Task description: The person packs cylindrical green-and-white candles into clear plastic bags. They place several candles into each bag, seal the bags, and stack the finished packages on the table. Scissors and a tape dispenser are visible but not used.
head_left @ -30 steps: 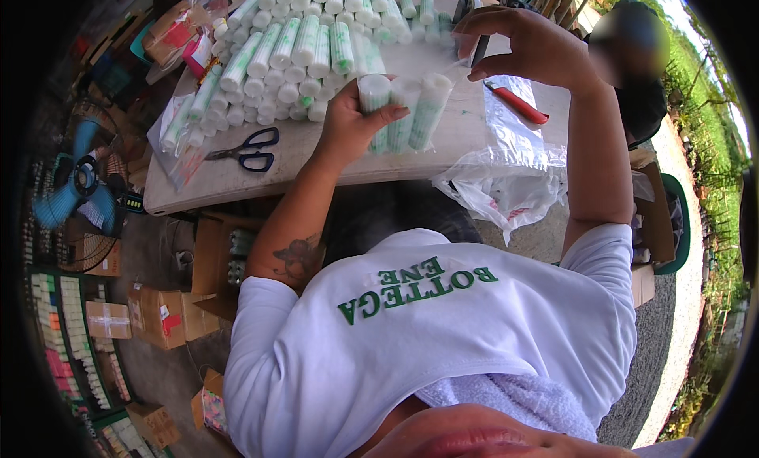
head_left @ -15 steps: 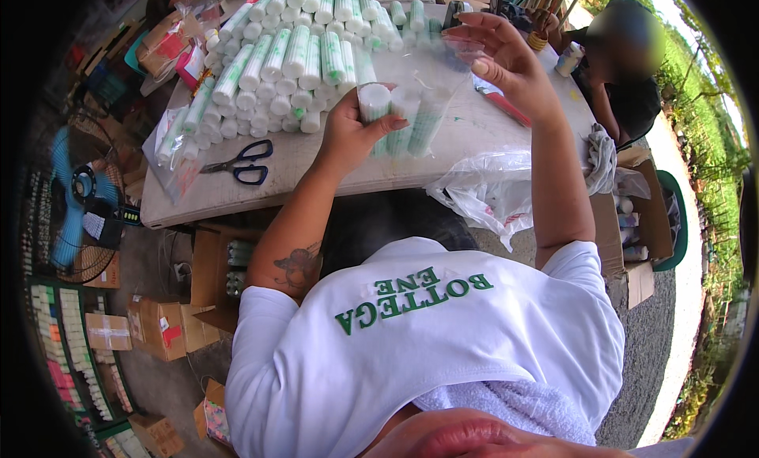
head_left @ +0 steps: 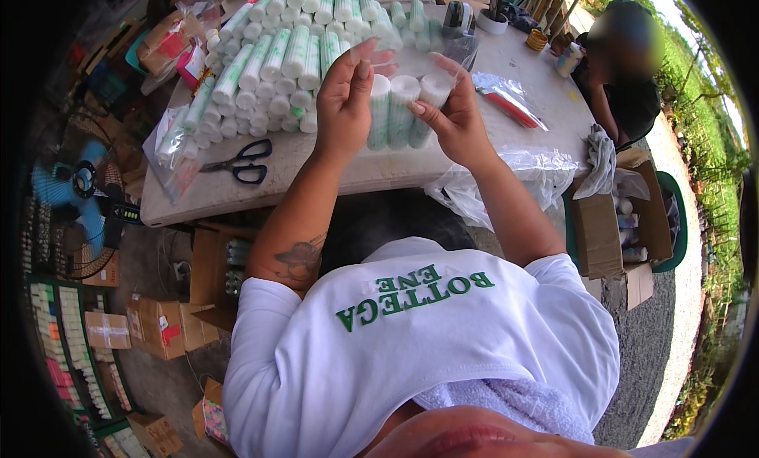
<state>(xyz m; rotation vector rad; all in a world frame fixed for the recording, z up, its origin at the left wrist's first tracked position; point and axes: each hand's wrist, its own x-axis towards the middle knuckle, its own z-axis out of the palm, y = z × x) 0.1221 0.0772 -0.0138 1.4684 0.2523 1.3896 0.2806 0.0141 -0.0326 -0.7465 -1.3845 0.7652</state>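
Note:
A row of three white cylinders with green markings [head_left: 405, 90] stands upright inside a clear plastic bag over the table's near side. My right hand [head_left: 452, 114] grips the bagged cylinders from the right, its thumb across their front near the top and its fingers behind. To their left, my left hand [head_left: 348, 94] is open beside the bag's upper part, thumb raised and fingers apart from it. Some of its fingertips show beyond the clear film; whether they touch the bag I cannot tell. Behind my hands lies a large pile of similar cylinders [head_left: 273, 58].
Dark-handled scissors [head_left: 249, 164] lie on the white table [head_left: 178, 205] at left. Packets with red [head_left: 514, 108] and crumpled clear plastic [head_left: 506, 177] are on the right. A fan [head_left: 83, 181] stands left, an open carton [head_left: 601, 229] right. Another person [head_left: 632, 78] sits at far right.
My right hand came down from the bag's top to grip the cylinders. My left hand let go of them and rose slightly. The bagged cylinders now face me in a row.

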